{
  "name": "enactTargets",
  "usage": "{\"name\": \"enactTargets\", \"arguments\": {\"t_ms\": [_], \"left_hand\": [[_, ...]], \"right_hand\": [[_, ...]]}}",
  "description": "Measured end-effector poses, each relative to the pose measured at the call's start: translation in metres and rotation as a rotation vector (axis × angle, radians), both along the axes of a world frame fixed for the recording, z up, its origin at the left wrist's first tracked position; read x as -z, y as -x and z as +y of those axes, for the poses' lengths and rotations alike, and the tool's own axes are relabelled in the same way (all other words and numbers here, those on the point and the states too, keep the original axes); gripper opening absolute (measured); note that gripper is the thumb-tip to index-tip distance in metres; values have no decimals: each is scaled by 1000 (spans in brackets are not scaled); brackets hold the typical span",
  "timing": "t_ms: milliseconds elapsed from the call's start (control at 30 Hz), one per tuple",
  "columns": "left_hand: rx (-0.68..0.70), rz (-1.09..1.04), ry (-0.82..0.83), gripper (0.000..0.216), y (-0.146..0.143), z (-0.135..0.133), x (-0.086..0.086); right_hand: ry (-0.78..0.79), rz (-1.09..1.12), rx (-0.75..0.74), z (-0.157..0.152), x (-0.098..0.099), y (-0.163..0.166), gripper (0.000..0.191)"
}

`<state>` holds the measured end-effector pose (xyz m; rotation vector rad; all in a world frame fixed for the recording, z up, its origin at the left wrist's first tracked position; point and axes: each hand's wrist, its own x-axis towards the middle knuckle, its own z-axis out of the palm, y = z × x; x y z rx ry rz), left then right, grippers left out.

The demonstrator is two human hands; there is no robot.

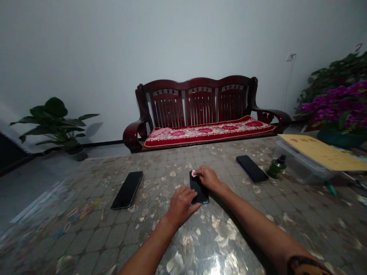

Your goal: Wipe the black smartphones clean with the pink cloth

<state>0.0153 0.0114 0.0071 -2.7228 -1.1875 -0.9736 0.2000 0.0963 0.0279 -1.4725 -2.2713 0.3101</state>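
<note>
"Near the middle of the patterned tabletop [160, 162], what do the two hands have between them?"

"A black smartphone [202, 192], lying flat with its dark screen up; the left hand [182, 204] curves over its near left side, fingertips on the edge of the glass, thumb by the near end."

"Gripping it?"

"I cannot tell; the fingers are bent and close together, but their undersides are hidden."

"And the right hand [208, 177]?"

"Closed in a pinch on a small pink wad [194, 173] at the far end of the screen; cloth or paper, I cannot tell which."

"What else lies around them?"

"Off to the left, a second smartphone [127, 190], well apart from the left hand; farther left, a scatter of coloured elastic bands [83, 211]; to the right, a third smartphone [251, 168], and just beside it a green bottle [276, 169] with a black top, near a clear plastic box [301, 165] with a yellow sheet [321, 151] across it."

"Past the table?"

"A dark red wooden bench [200, 84] with a slatted back; along its seat, a red floral cover [210, 131]; a potted leafy plant [54, 118] stands to the left, purple flowers [341, 100] to the right."
</note>
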Motion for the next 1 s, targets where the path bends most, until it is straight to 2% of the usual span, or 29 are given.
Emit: {"name": "enactTargets", "arguments": {"t_ms": [200, 267, 367, 433, 600, 667, 800, 1000], "left_hand": [[-41, -44, -32, 23, 7, 10, 5], [-21, -50, -12, 24, 9, 11, 7], [-7, -47, 18, 27, 11, 11, 8], [-14, -33, 22, 28, 12, 11, 8], [-17, 12, 12, 28, 14, 10, 7], [-9, 10, 18, 27, 14, 10, 6], [9, -3, 14, 25, 14, 11, 6], [6, 33, -39, 25, 17, 14, 7]], "right_hand": [[-45, -127, 38, 8, -9, 13, 32], [-70, -145, -21, 3, -8, 14, 30], [-114, -167, -186, -6, -6, 13, 25], [-137, -178, -231, -9, -4, 12, 24], [-149, -164, -61, -10, 0, 11, 26], [-166, -158, -66, -14, 2, 11, 26], [-184, -162, -170, -22, 1, 8, 25], [-228, -115, -87, -26, 8, 2, 24]]}}
